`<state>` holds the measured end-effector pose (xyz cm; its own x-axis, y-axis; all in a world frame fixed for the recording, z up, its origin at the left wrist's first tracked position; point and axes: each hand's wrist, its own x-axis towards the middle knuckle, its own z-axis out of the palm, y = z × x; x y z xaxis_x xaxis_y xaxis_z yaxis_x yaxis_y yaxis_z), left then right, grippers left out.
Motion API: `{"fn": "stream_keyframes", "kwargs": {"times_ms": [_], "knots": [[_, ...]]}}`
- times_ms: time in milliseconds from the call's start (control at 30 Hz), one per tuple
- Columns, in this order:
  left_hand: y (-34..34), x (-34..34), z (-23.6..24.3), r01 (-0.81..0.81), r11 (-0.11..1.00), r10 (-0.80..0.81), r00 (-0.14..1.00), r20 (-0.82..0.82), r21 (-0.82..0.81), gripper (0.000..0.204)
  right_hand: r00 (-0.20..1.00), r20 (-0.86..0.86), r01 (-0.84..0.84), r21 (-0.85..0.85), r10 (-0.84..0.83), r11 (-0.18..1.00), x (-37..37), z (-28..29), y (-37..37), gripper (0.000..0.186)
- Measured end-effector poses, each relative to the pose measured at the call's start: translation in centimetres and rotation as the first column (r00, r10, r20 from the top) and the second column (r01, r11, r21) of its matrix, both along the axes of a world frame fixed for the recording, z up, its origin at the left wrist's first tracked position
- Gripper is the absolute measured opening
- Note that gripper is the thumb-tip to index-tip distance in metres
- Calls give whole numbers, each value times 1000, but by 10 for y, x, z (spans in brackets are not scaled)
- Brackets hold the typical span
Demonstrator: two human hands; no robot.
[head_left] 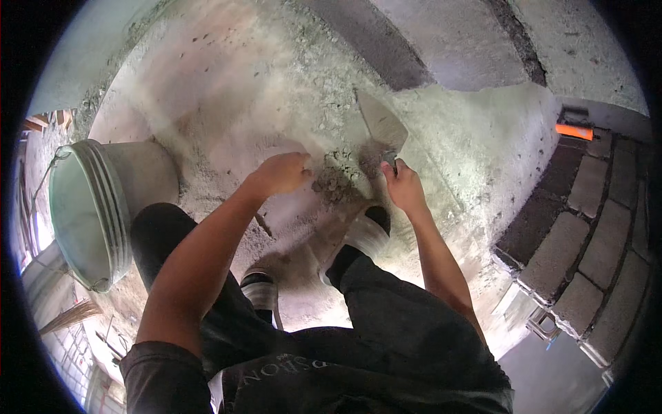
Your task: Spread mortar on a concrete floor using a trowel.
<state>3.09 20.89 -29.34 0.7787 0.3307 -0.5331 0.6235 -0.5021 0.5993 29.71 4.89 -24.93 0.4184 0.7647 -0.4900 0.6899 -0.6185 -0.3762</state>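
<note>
Pointed, flat grey metal trowel point(384, 124) gripped in bare right hand point(404, 185), out in front of the knees

Trowel right of centre, tip pointing up the view and slightly left, handle end toward the person. Right hand closed around the handle, thumb on top. Can't tell whether the blade touches the dusty, pale grey floor point(448, 155) or hangs just above it.

Left hand point(281, 174) left of the trowel, well apart from it, fingers curled in; can't tell if anything is pinched inside. Small heap of crumbly grey rubble point(336, 181) on the floor between the two hands, nearer the body than the blade. Short, thin dark strip point(263, 225) on the floor below the left hand.

Person's legs bent, dark trousers point(414, 293), pale banded footwear point(369, 236); one foot just below the rubble, the other lower and to the left.

Far left: large pale whitish-green plastic bucket point(118, 207), ribbed near the rim, thin handle, mouth toward the view's left edge. Straw-coloured bristle bundle point(74, 316) below it.

Far right: grey concrete block wall point(555, 255) with dark joints; bright orange elongated object point(574, 132) at its upper end, kind unclear.
</note>
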Motion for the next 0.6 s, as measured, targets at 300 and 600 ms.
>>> {"fn": "stream_keyframes", "kwargs": {"times_ms": [300,600], "knots": [[9,0,12,-84,996,84,996,-12,-20,36,972,53,-228,-40,230,973,-18,1,8,53],[2,-12,-3,-92,995,91,995,43,33,37,965,221,-172,131,140,976,50,-20,92,51]]}}
